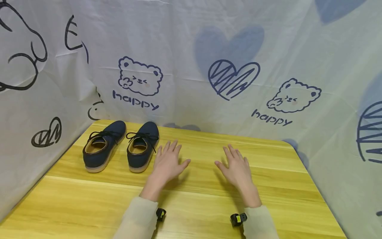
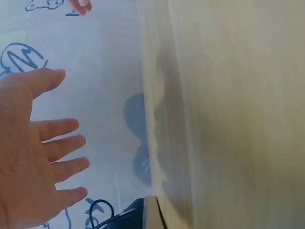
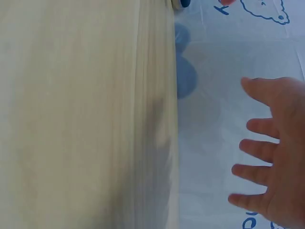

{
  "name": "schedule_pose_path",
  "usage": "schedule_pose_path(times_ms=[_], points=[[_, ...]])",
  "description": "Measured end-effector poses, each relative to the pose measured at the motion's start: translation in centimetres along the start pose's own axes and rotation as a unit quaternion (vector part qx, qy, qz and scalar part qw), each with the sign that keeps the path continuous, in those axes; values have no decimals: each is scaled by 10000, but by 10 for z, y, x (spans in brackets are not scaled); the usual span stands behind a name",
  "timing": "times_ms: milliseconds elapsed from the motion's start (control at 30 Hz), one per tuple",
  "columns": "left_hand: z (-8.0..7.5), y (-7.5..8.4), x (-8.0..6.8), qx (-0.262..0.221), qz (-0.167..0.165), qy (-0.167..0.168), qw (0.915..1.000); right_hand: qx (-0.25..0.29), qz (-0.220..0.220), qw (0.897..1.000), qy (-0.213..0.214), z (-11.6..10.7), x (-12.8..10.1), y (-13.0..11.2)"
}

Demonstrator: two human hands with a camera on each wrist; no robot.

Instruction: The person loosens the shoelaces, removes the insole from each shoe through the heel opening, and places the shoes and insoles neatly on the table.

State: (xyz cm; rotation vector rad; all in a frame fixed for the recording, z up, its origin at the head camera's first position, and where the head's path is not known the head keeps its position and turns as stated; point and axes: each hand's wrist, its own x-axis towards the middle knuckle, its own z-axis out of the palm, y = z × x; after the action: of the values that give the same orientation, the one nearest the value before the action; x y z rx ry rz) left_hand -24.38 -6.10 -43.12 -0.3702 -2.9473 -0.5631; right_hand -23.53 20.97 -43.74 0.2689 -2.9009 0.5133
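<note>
Two dark blue lace-up shoes stand side by side at the back left of the table in the head view, toes toward the back sheet. The outer shoe (image 1: 99, 156) is near the left edge; the inner shoe (image 1: 138, 161) is just left of my left hand (image 1: 168, 162). That hand is held over the wood with fingers spread and nothing in it. Across from it, my right hand (image 1: 237, 167) hovers with spread fingers, also holding nothing. Each wrist view shows its palm, the left palm (image 2: 28, 157) and the right palm (image 3: 290, 157), bare.
The yellow wooden table (image 1: 191, 205) has rounded far corners. White sheets printed with bears and hearts, such as the back sheet (image 1: 185, 66), rise behind it and at both sides. A dark strap device (image 1: 161, 214) is on the left wrist, a similar device (image 1: 237, 219) on the right.
</note>
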Motion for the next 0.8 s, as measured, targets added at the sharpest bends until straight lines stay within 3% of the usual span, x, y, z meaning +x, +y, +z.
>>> schedule_pose_path(times_ms=[267, 500, 633, 800], points=[[-21, -8, -19, -687, 397, 926, 9925, 802, -285, 9915, 981, -3, -4, -15], [-48, -27, -22, -958, 627, 2240, 9678, 1455, -904, 9674, 1863, -3, 6, -48], [-56, -42, -23, -1056, 447, 2705, 9559, 1618, -1364, 9562, 2021, 6, 13, -67], [-61, -63, -28, -1127, 79, 2905, 9502, 1790, -1793, 9453, 2053, 22, 22, -89]])
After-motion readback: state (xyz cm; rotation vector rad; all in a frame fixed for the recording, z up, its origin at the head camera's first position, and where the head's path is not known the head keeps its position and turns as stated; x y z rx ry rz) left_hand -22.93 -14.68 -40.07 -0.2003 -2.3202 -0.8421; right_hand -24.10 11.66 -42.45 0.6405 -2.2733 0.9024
